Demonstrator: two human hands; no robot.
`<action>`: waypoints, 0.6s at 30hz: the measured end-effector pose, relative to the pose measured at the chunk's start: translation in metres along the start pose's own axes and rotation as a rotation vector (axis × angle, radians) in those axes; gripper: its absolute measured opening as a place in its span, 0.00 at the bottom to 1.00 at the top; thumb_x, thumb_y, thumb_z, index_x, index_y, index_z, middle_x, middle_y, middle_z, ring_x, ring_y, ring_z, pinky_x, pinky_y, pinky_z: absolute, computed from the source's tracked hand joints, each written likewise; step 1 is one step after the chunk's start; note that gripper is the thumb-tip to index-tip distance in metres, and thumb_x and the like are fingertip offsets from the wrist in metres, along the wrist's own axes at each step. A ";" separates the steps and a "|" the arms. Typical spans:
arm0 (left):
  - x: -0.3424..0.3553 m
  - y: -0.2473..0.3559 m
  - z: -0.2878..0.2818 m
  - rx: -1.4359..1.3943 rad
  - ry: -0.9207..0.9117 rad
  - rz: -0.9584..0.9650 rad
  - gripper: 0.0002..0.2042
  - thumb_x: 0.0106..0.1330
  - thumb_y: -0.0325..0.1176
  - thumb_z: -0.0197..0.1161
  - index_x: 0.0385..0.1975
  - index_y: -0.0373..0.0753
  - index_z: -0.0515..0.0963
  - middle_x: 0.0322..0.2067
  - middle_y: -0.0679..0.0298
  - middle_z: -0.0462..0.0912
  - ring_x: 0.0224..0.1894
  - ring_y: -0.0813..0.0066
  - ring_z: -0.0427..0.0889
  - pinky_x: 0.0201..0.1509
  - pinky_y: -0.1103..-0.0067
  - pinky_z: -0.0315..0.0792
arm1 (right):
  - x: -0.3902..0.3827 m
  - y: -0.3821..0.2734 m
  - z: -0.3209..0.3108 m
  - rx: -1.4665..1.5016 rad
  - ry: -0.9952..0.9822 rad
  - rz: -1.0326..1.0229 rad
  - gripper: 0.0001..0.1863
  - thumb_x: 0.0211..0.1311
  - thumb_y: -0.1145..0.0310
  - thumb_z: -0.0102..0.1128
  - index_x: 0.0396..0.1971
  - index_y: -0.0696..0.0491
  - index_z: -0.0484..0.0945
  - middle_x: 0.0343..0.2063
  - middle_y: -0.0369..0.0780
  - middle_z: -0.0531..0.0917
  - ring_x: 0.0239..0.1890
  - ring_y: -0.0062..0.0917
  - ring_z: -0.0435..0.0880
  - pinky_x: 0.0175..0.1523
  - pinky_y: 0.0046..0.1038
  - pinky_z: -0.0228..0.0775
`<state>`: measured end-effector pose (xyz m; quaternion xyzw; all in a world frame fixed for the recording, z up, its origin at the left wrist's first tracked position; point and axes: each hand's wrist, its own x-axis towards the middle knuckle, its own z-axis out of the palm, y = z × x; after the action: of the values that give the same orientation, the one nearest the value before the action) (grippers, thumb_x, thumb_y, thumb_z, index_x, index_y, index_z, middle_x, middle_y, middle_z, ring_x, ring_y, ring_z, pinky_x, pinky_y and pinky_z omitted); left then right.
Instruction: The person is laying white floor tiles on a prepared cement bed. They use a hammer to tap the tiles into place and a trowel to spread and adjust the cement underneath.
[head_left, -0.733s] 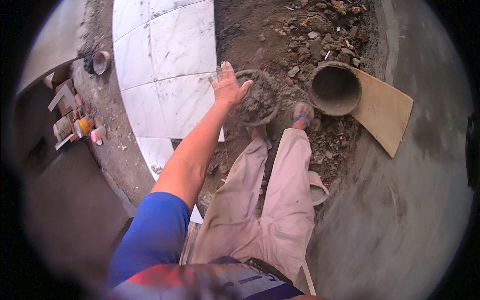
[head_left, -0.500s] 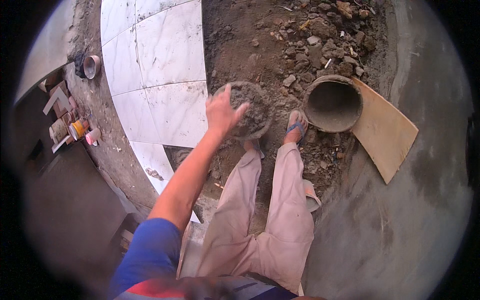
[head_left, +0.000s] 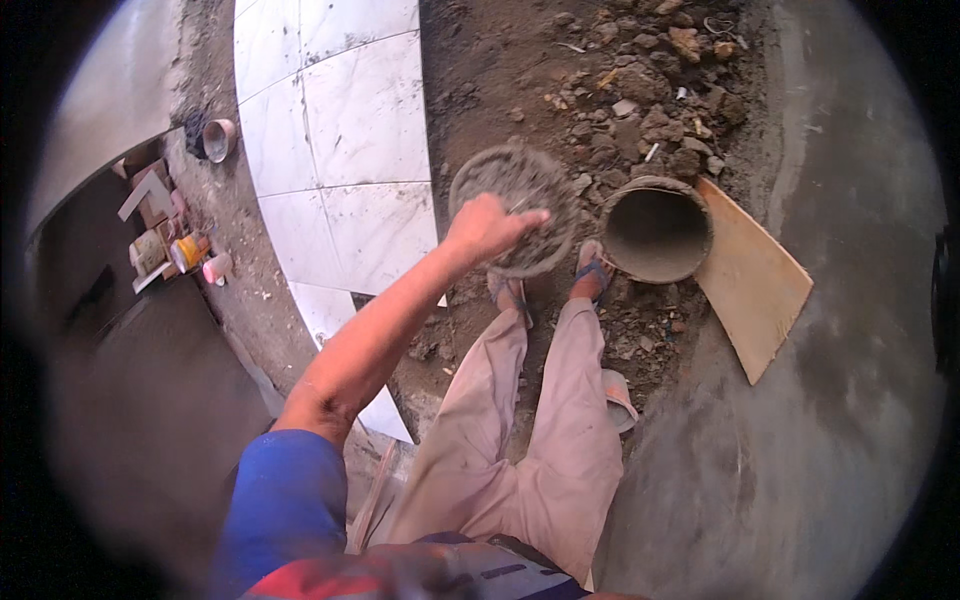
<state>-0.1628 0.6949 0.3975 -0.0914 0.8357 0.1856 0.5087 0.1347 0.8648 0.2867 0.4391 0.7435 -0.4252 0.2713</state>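
Note:
My left hand (head_left: 492, 228) is over a round bucket of wet grey mortar (head_left: 515, 165), its fingers curled and the thumb side pointing right. It seems to grip the bucket from above, though the hand itself hides the grip. The bucket's rim looks closer than before, just in front of my sandalled feet (head_left: 592, 268). No part of my right hand shows. Beside the mortar bucket, to the right, stands a second bucket (head_left: 657, 262), dark inside with mortar-caked walls.
White marbled tiles (head_left: 365, 110) cover the ground at left. Rubble (head_left: 650, 95) lies at the far right of the soil. A plywood board (head_left: 755, 285) leans out beside the second bucket. A small bowl (head_left: 219, 140), containers (head_left: 188, 252) and a tub (head_left: 619, 400) lie around.
My left hand has gone from spread fingers to a curled grip over the mortar bucket. That bucket now appears larger and slightly right, as if raised. The view has shifted a little.

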 end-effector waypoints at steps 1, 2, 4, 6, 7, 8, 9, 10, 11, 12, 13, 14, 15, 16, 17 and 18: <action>-0.005 0.013 -0.013 -0.080 0.004 0.043 0.40 0.55 0.68 0.63 0.26 0.22 0.82 0.31 0.37 0.84 0.38 0.43 0.86 0.44 0.60 0.77 | -0.016 0.015 -0.009 -0.010 0.002 0.013 0.24 0.65 0.53 0.61 0.51 0.56 0.75 0.37 0.49 0.85 0.41 0.41 0.84 0.45 0.42 0.73; -0.006 0.028 -0.023 -0.161 0.008 0.095 0.41 0.55 0.69 0.62 0.26 0.23 0.82 0.31 0.37 0.84 0.37 0.43 0.86 0.44 0.60 0.77 | -0.030 0.031 -0.018 -0.023 0.008 0.029 0.24 0.65 0.53 0.61 0.51 0.56 0.75 0.37 0.49 0.85 0.41 0.41 0.84 0.45 0.42 0.73; 0.009 0.066 -0.022 -0.167 0.156 0.163 0.41 0.55 0.70 0.60 0.27 0.24 0.82 0.31 0.38 0.84 0.37 0.43 0.85 0.45 0.59 0.77 | -0.066 0.066 -0.037 -0.058 0.007 0.079 0.23 0.66 0.53 0.60 0.51 0.55 0.75 0.37 0.48 0.85 0.41 0.41 0.84 0.45 0.42 0.73; 0.050 0.076 -0.007 -0.149 0.274 0.330 0.40 0.55 0.70 0.59 0.28 0.26 0.83 0.33 0.38 0.84 0.40 0.43 0.85 0.48 0.59 0.77 | -0.107 0.100 -0.055 -0.094 -0.012 0.136 0.23 0.66 0.53 0.60 0.51 0.55 0.75 0.37 0.48 0.85 0.41 0.41 0.84 0.45 0.42 0.73; 0.060 0.091 -0.011 -0.243 0.190 0.343 0.40 0.55 0.71 0.59 0.29 0.26 0.84 0.36 0.37 0.84 0.43 0.43 0.85 0.50 0.60 0.77 | -0.125 0.114 -0.066 -0.113 -0.011 0.173 0.23 0.66 0.53 0.60 0.51 0.55 0.75 0.37 0.48 0.85 0.41 0.41 0.84 0.45 0.42 0.73; 0.085 0.101 -0.012 -0.095 0.206 0.457 0.35 0.60 0.65 0.58 0.36 0.30 0.82 0.38 0.42 0.84 0.44 0.46 0.84 0.50 0.61 0.76 | -0.143 0.128 -0.076 -0.136 -0.014 0.202 0.23 0.66 0.53 0.60 0.51 0.55 0.75 0.37 0.48 0.85 0.41 0.41 0.84 0.45 0.42 0.73; 0.109 0.108 -0.015 0.058 0.247 0.566 0.30 0.65 0.60 0.56 0.44 0.33 0.81 0.40 0.47 0.84 0.44 0.49 0.84 0.49 0.61 0.76 | -0.160 0.140 -0.086 -0.154 -0.029 0.225 0.22 0.66 0.53 0.60 0.51 0.54 0.75 0.36 0.48 0.85 0.41 0.41 0.84 0.44 0.42 0.72; 0.133 0.114 -0.019 0.198 0.303 0.672 0.26 0.69 0.55 0.55 0.51 0.37 0.80 0.43 0.51 0.85 0.44 0.53 0.84 0.49 0.62 0.75 | -0.175 0.149 -0.097 -0.180 -0.043 0.248 0.22 0.66 0.53 0.60 0.51 0.54 0.75 0.36 0.48 0.85 0.41 0.41 0.84 0.44 0.42 0.72; 0.131 0.132 -0.050 0.179 0.227 0.704 0.32 0.69 0.59 0.53 0.53 0.30 0.78 0.51 0.51 0.83 0.52 0.56 0.82 0.58 0.58 0.72 | -0.185 0.157 -0.107 -0.197 -0.082 0.248 0.22 0.66 0.53 0.60 0.51 0.54 0.75 0.36 0.48 0.85 0.41 0.41 0.84 0.44 0.42 0.72; 0.129 0.146 -0.059 -0.567 0.188 0.408 0.34 0.65 0.63 0.58 0.40 0.29 0.83 0.33 0.50 0.87 0.33 0.56 0.84 0.41 0.60 0.76 | -0.191 0.164 -0.115 -0.207 -0.086 0.256 0.22 0.66 0.53 0.60 0.51 0.54 0.75 0.36 0.48 0.85 0.41 0.41 0.84 0.44 0.42 0.72; 0.159 0.140 -0.083 -0.530 0.219 0.483 0.37 0.60 0.65 0.61 0.43 0.27 0.82 0.39 0.47 0.87 0.42 0.54 0.85 0.49 0.61 0.76 | -0.196 0.168 -0.123 -0.230 -0.111 0.251 0.22 0.66 0.53 0.60 0.51 0.54 0.75 0.36 0.48 0.85 0.41 0.41 0.84 0.44 0.42 0.72; 0.163 0.147 -0.097 -0.445 0.423 0.330 0.39 0.59 0.66 0.61 0.45 0.26 0.81 0.42 0.46 0.86 0.46 0.54 0.84 0.53 0.62 0.75 | -0.202 0.168 -0.128 -0.243 -0.112 0.261 0.22 0.66 0.53 0.60 0.51 0.53 0.75 0.36 0.47 0.85 0.41 0.41 0.84 0.44 0.42 0.72; 0.169 0.207 -0.079 -0.346 0.540 0.293 0.41 0.57 0.67 0.62 0.47 0.25 0.80 0.45 0.45 0.85 0.51 0.53 0.84 0.57 0.62 0.74 | -0.226 0.173 -0.119 -0.194 0.000 0.330 0.22 0.66 0.53 0.60 0.51 0.53 0.75 0.36 0.47 0.85 0.41 0.40 0.85 0.44 0.42 0.72; 0.179 0.197 -0.092 -0.366 0.618 0.231 0.43 0.57 0.67 0.63 0.51 0.25 0.77 0.49 0.45 0.83 0.55 0.52 0.81 0.60 0.64 0.72 | -0.226 0.175 -0.127 -0.201 -0.001 0.326 0.21 0.66 0.53 0.59 0.51 0.53 0.75 0.36 0.47 0.85 0.41 0.40 0.85 0.44 0.42 0.72; 0.187 0.181 -0.109 -0.385 0.700 0.169 0.44 0.56 0.67 0.63 0.55 0.24 0.75 0.53 0.45 0.81 0.59 0.51 0.79 0.63 0.65 0.71 | -0.225 0.178 -0.133 -0.204 -0.006 0.311 0.21 0.66 0.53 0.59 0.51 0.53 0.75 0.36 0.47 0.85 0.41 0.40 0.85 0.44 0.42 0.72; 0.175 0.119 -0.119 -0.469 0.838 0.183 0.45 0.57 0.66 0.63 0.59 0.26 0.71 0.56 0.42 0.78 0.60 0.49 0.78 0.63 0.65 0.70 | -0.217 0.177 -0.152 -0.258 -0.059 0.268 0.21 0.66 0.53 0.59 0.51 0.53 0.75 0.36 0.47 0.85 0.41 0.40 0.85 0.44 0.42 0.72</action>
<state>-0.3821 0.7617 0.3180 -0.1964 0.9088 0.3603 0.0758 0.3876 0.9503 0.4606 0.4833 0.7182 -0.2992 0.4014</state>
